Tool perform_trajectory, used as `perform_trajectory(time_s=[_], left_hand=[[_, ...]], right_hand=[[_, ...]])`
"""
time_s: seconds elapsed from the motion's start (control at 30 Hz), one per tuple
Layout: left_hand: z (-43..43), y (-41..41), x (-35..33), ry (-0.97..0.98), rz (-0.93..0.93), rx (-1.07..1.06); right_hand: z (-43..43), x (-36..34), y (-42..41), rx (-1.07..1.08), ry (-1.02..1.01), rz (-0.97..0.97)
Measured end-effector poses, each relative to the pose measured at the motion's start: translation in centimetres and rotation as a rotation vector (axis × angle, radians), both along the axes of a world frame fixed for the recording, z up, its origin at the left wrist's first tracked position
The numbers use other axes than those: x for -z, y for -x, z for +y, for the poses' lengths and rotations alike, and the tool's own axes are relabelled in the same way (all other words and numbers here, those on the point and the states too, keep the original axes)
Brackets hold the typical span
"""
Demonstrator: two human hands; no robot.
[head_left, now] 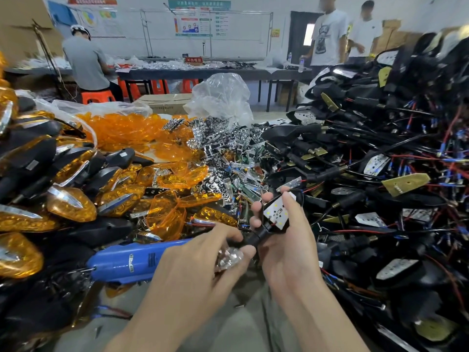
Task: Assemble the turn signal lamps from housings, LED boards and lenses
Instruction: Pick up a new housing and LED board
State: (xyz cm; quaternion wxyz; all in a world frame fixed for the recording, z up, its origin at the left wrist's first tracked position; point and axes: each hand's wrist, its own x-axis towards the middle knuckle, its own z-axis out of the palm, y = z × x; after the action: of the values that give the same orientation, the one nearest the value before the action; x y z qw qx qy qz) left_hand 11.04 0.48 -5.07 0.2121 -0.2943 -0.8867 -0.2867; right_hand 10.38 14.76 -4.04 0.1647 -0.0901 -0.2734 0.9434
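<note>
My right hand (286, 240) grips a black lamp housing (264, 231) with a white LED board (276, 214) seated in it, thumb pressing on the board. My left hand (203, 265) holds a shiny chrome reflector piece (228, 257) in its curled fingers, just left of the housing's stem. Loose orange lenses (165, 217) lie ahead of my left hand. Chrome reflectors (223, 141) are heaped in the middle. A big pile of black housings with wires (380, 161) fills the right side.
A blue electric screwdriver (132, 260) lies under my left wrist. Finished amber lamps (71, 201) are stacked on the left. A clear plastic bag (223, 97) stands behind the parts. Three people are at the far tables (203, 72).
</note>
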Motion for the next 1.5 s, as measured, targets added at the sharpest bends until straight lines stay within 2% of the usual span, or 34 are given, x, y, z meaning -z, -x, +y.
perform_trajectory(time_s=[0.27, 0.37, 0.43, 0.6, 0.7, 0.8, 0.87, 0.97, 1.1, 1.2, 1.5], left_hand=[[-0.5, -0.4, -0.7, -0.59, -0.085, 0.07], [-0.2, 0.0, -0.7, -0.816, -0.211, 0.103], [-0.1, 0.4, -0.5, -0.88, -0.305, 0.081], [-0.2, 0.3, 0.2, -0.683, -0.39, 0.104], [0.1, 0.3, -0.1, -0.77, -0.439, 0.21], [0.2, 0.1, -0.7, -0.737, -0.495, 0.317], [0.0, 0.2, -0.6, -0.699, -0.431, 0.272], [0.1, 0.3, -0.7, -0.534, -0.301, 0.146], [0.4, -0.1, -0.5, -0.405, -0.209, 0.12], [0.4, -0.4, -0.5, -0.308, -0.106, 0.124], [0.6, -0.4, -0.5, -0.269, -0.172, 0.12]], right_hand=[[-0.8, 0.2, 0.1, -0.028, -0.015, -0.017], [-1.1, 0.2, 0.0, -0.03, -0.048, -0.009], [-1.2, 0.2, -0.1, -0.025, -0.06, -0.007], [-1.2, 0.3, -0.2, -0.031, -0.095, -0.004], [-1.2, 0.3, -0.2, -0.033, -0.089, 0.006], [-1.1, 0.2, -0.2, -0.027, -0.087, 0.019], [-1.1, 0.1, -0.3, -0.02, -0.088, 0.031], [-0.9, 0.1, -0.4, -0.007, -0.133, 0.038], [-0.9, 0.3, -0.6, 0.012, -0.197, 0.034], [-1.0, 0.6, -0.7, 0.049, -0.317, 0.012], [-1.7, 1.1, -1.0, 0.178, -0.584, 0.087]])
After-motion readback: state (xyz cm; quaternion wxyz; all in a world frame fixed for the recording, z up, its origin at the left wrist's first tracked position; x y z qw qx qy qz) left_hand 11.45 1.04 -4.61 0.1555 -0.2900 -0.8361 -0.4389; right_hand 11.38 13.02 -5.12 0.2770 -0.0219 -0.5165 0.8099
